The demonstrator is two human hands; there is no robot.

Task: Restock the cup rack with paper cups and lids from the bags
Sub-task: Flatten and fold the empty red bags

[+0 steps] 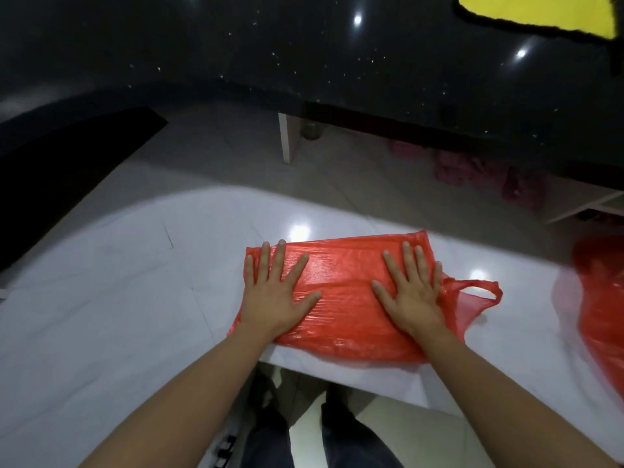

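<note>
A flattened red plastic bag (344, 292) lies on the white table (118, 298) near its front edge, with a handle loop sticking out on the right. My left hand (277, 292) presses flat on the bag's left part, fingers spread and straight. On the bag's right part my right hand (410, 292) lies flat the same way, beside the handle loop. No cups, lids or cup rack are in view.
A second red bag (601, 298) sits at the table's right edge, blurred. Beyond the table runs a dark speckled counter (371, 62) with a yellow cloth (540, 11) on it. Pink items (472, 167) lie under the counter on the tiled floor.
</note>
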